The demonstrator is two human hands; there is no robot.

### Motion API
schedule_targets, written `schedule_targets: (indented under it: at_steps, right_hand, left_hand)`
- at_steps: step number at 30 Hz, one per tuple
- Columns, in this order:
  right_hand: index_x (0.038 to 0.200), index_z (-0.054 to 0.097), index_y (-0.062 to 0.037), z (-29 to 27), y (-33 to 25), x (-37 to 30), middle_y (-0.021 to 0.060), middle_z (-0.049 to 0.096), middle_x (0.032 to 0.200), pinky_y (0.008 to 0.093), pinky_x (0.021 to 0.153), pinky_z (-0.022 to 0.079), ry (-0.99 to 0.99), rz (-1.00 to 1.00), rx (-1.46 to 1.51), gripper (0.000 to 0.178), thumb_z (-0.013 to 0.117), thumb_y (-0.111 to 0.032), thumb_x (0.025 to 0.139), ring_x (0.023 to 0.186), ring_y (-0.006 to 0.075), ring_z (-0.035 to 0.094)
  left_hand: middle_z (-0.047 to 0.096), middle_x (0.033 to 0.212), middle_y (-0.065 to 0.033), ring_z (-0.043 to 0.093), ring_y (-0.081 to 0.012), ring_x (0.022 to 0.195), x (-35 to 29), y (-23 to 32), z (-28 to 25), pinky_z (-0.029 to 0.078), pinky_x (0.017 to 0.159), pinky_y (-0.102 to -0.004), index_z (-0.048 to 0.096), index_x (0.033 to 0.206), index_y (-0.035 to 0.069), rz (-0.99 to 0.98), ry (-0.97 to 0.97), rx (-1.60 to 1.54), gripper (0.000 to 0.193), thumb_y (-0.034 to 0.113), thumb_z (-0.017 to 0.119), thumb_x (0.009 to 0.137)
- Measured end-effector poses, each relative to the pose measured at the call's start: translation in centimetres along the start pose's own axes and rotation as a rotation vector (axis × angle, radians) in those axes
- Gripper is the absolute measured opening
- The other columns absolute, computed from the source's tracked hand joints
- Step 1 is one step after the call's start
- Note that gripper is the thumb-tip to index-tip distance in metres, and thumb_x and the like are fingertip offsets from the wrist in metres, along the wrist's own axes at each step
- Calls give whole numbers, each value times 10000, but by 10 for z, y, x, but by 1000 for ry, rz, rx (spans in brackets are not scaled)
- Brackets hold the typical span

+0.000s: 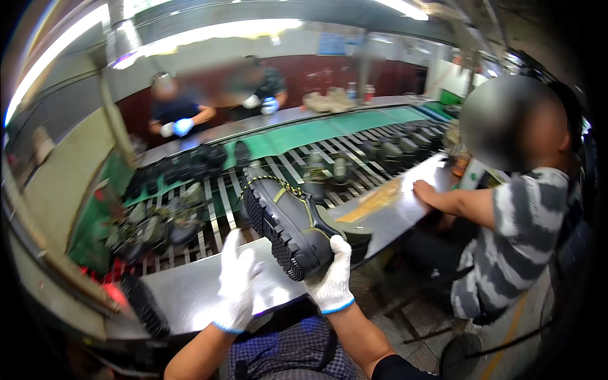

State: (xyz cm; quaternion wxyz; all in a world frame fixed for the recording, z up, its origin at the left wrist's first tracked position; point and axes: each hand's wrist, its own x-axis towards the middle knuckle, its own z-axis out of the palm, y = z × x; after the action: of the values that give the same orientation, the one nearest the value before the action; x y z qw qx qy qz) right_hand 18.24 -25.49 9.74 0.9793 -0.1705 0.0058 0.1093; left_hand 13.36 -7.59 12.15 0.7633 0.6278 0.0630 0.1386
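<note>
A black work shoe (288, 215) with yellow stitching and black-and-yellow laces is held up in front of me, tilted. Its thick lugged sole faces left. My right hand (330, 275), in a white knit glove with a blue cuff, grips the shoe from below at its heel end. The palm and some fingers are hidden behind the shoe. My left hand (237, 282), gloved the same way, is just left of the sole, apart from it. Its fingers are stretched out and it holds nothing.
A metal ledge (183, 301) runs before me, with a black shoe sole (144, 304) on its left end. Beyond is a slatted conveyor (218, 218) bearing several shoes (155, 225). A seated co-worker (519, 221) is at right; two people (177, 114) (265, 92) stand across.
</note>
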Motion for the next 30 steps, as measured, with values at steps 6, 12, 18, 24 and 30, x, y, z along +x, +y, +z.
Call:
schedule_targets:
  at_steps: [6, 12, 18, 24, 30]
  right_hand:
    - [1341, 656, -78, -6, -140, -12, 71, 729, 1297, 439, 997, 588, 18, -431, -200, 438, 612, -382, 1028, 1148, 249, 719]
    - [1358, 612, -34, -96, -255, 28, 58, 700, 1203, 339, 1009, 521, 183, -817, -1106, 502, 750, -293, 951, 1101, 170, 657]
    - [1523, 493, -25, -232, -299, 42, 110, 652, 1404, 383, 1112, 492, 418, -707, -1463, 781, 858, -125, 841, 1269, 230, 623]
    - [1590, 435, -31, -185, -316, 60, 144, 641, 1442, 387, 1170, 443, 208, -421, -1875, 887, 867, -201, 834, 1361, 283, 584]
    - [1556, 488, 4, -152, -303, 50, 232, 523, 1583, 438, 1251, 363, 403, -849, -2386, 752, 786, -226, 905, 1478, 371, 494]
  left_hand:
    - [387, 1704, -102, 495, -259, 1428, -13, -25, -89, 470, 1091, -414, 364, 1673, 104, 78, 54, 161, 742, 414, 601, 1042]
    - [429, 1676, -115, 483, -311, 1457, -21, -46, -183, 413, 1149, -424, 423, 1640, 94, -60, 312, 138, 624, 379, 544, 1097]
    - [476, 1639, -114, 518, -278, 1423, -44, -64, -185, 446, 1118, -379, 450, 1610, 51, -56, 363, 25, 530, 227, 525, 1116]
    - [471, 1629, -150, 507, -291, 1441, -63, -58, -205, 444, 1144, -390, 446, 1595, 9, -64, 448, 109, 527, 214, 516, 1114]
    - [501, 1601, -185, 493, -310, 1467, -84, -35, -262, 394, 1213, -414, 429, 1591, -37, 103, 558, 266, 520, 154, 500, 1113]
